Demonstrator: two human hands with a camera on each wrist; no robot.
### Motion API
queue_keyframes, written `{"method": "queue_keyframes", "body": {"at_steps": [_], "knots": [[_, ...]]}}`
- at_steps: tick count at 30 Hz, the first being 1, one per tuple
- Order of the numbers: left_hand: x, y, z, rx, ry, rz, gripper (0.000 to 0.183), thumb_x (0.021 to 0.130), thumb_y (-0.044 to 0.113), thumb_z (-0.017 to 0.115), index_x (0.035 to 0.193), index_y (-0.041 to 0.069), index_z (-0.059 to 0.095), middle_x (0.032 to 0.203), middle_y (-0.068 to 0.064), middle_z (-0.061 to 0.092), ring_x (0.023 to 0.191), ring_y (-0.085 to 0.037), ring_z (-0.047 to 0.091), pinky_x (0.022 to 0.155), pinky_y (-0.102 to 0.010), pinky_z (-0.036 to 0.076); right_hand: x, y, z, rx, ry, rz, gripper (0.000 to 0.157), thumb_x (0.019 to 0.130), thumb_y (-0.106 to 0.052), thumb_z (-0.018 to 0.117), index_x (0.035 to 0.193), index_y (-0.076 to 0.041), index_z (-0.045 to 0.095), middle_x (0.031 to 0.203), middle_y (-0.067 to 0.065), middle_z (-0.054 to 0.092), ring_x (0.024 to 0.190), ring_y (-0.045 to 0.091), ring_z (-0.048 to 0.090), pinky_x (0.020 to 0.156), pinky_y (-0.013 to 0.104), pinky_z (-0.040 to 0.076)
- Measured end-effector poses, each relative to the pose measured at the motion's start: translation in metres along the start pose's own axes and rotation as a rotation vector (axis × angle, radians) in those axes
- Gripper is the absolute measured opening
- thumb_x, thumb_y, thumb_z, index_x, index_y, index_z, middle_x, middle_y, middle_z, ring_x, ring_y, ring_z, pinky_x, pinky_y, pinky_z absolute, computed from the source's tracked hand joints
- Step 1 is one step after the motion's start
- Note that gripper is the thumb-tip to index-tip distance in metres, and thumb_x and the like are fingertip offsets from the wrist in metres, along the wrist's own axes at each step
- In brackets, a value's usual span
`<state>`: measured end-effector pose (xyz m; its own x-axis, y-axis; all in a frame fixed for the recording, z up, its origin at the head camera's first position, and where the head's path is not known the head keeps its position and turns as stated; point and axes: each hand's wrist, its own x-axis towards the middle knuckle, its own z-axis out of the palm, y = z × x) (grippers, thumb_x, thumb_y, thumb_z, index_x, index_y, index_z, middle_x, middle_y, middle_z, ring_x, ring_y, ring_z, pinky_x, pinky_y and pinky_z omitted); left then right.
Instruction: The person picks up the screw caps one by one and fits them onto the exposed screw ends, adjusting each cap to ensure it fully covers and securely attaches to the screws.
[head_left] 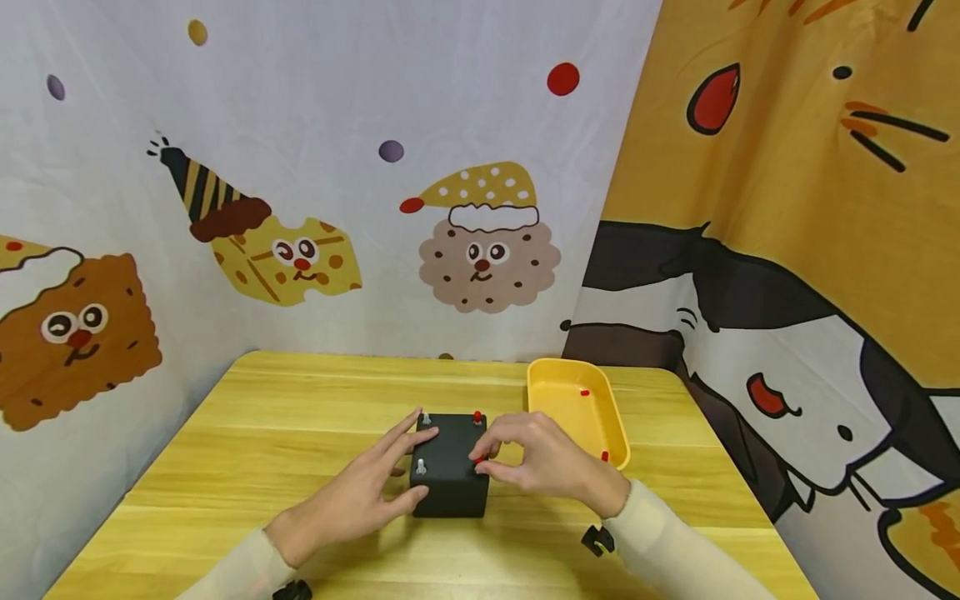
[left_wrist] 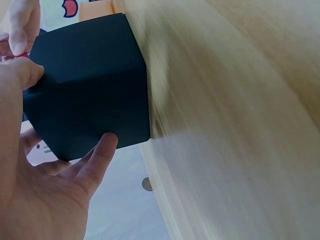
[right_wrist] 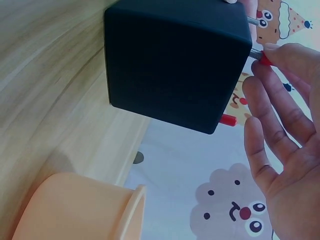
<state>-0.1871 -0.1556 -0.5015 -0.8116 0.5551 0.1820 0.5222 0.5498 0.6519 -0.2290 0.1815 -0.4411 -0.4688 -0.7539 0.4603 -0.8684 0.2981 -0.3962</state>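
A black box (head_left: 456, 450) stands on the table, with metal screws (head_left: 421, 467) sticking up near its top corners. My left hand (head_left: 356, 492) holds the box at its left side, thumb by the near corner and fingers spread along the top and left side. Between thumb and index finger, my right hand (head_left: 542, 458) pinches a small red cap (right_wrist: 265, 59) at the tip of the near right screw; bare thread shows below it. Another red cap (head_left: 477, 417) sits on the far right screw. Both left screws are bare.
A yellow tray (head_left: 624, 433) lies right of the box, with two small red caps (head_left: 585, 392) visible inside. The wooden table (head_left: 300, 408) meets a cartoon-printed cloth (head_left: 337, 100) at the back. Dark wrist mounts (head_left: 597, 540) hang below the sleeves.
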Motion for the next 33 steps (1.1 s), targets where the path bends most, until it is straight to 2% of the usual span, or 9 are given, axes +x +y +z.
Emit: {"method": "queue_keyframes", "body": {"at_steps": [14,33], "knots": [[0.0005,-0.0012,0.0018,0.012,0.009,0.008,0.076,0.118,0.055,0.066,0.184,0.042,0.029,0.198,-0.008,0.010,0.129,-0.033,0.083,0.098,-0.044,0.074,-0.0032,0.0030,0.0011,-0.032,-0.021,0.002,0.015,0.100,-0.019,0.096,0.112,-0.022,0.088,0.106,-0.011,0.087,0.095,0.007,0.082,0.091,0.019,0.068],[-0.0002,0.0037,0.0006,0.025,0.006,0.002,0.077,0.119,0.054,0.067,0.184,0.039,0.030,0.198,-0.011,0.012,0.123,-0.032,0.085,0.094,-0.041,0.075,-0.0061,-0.0039,-0.0016,-0.077,-0.064,0.051,0.014,0.102,-0.025,0.095,0.114,-0.026,0.089,0.108,-0.014,0.086,0.097,0.008,0.081,0.092,0.021,0.068]]}}
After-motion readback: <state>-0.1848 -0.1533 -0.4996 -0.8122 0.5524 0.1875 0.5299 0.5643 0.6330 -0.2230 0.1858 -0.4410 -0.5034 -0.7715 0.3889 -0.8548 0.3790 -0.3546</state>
